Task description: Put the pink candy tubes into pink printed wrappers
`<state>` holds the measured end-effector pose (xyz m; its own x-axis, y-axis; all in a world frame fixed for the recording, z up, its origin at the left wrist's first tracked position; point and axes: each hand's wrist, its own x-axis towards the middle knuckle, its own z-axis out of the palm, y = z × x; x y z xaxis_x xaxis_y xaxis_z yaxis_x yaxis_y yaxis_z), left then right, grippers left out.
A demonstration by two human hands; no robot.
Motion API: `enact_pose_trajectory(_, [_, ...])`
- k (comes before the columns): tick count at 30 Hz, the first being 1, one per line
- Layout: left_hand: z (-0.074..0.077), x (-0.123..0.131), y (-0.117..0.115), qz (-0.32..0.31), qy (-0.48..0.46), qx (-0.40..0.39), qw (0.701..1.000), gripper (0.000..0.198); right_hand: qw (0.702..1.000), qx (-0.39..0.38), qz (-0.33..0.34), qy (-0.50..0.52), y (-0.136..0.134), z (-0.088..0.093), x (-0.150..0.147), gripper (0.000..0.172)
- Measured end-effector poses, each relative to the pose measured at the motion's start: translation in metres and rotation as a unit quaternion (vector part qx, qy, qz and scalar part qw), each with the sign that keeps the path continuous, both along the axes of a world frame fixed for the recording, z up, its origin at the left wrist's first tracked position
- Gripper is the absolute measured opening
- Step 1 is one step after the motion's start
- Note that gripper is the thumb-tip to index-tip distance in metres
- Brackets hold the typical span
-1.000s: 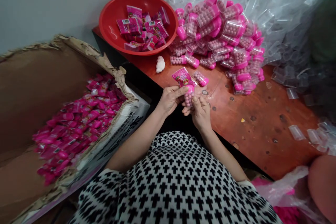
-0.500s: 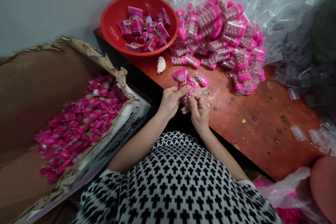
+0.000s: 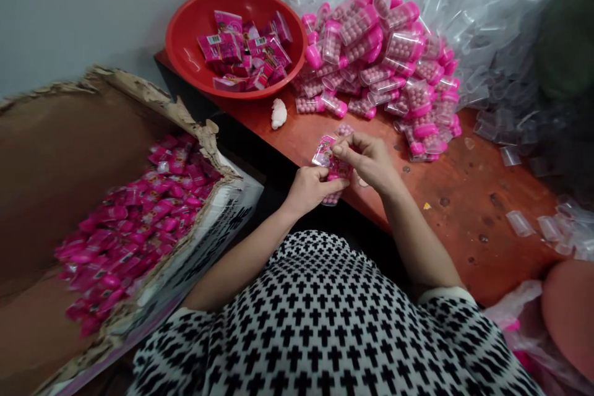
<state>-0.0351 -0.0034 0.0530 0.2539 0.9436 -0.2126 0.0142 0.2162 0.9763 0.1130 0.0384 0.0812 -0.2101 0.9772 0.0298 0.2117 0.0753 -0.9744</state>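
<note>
pale grey wall (image 3: 93, 6) fills the upper left of the frame, and a reddish-brown table (image 3: 457, 223) with dark spots runs from the upper middle down to the lower right. near the centre, the left hand (image 3: 310, 190) is closed on a small see-through plastic tube with a bright pink cap and pale pink beads (image 3: 331, 198); its beaded end shows just below the fingers. a glossy pink printed packet (image 3: 323, 151) stands out above this hand, against the capped end; whether the two are joined cannot be told. the right hand (image 3: 366, 158) has its thumb and forefinger brought together at the packet's right side, and what exactly they pinch is hidden. just behind the right hand, another beaded tube (image 3: 344, 129) lies on the table, partly covered.

in the upper middle, a wide red plastic bowl (image 3: 185, 31) holds more pink packets (image 3: 227, 46), with a small lumpy white object (image 3: 279, 114) just below it. right of the bowl rises a heap of pink-capped beaded tubes (image 3: 408, 46). loose uncapped see-through tubes (image 3: 520, 223) lie at the right. at the left, a torn brown cardboard box (image 3: 51, 117) contains a pile of pink wrapped pieces (image 3: 139, 216).
</note>
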Motion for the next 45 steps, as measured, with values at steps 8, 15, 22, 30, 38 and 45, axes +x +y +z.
enact_pose_trajectory(8, [-0.014, -0.01, 0.007, 0.108, -0.233, -0.147, 0.955, 0.03, 0.979, 0.063, -0.172, 0.091, -0.01, -0.018, -0.021, 0.024])
enact_pose_trajectory(15, [-0.007, -0.006, 0.018, 0.19, -0.344, -0.167, 0.904, 0.039, 0.973, -0.136, -0.101, 0.155, -0.055, -0.038, -0.027, 0.031])
enact_pose_trajectory(22, [-0.008, -0.003, 0.018, 0.2, -0.334, -0.164, 0.906, 0.042, 0.975, -0.093, -0.144, 0.141, -0.061, -0.043, -0.035, 0.025])
enact_pose_trajectory(30, [-0.009, -0.004, 0.017, 0.129, -0.311, -0.171, 0.926, 0.037, 0.951, -0.143, -0.154, 0.227, -0.063, -0.045, -0.034, 0.027])
enact_pose_trajectory(38, [-0.005, -0.007, 0.012, 0.146, -0.303, -0.164, 0.927, 0.034, 0.956, -0.125, -0.127, 0.232, -0.053, -0.043, -0.032, 0.034])
enact_pose_trajectory(45, [0.002, -0.007, 0.008, 0.134, -0.365, -0.164, 0.907, 0.034, 0.957, -0.1, -0.166, 0.215, -0.065, -0.04, -0.035, 0.028])
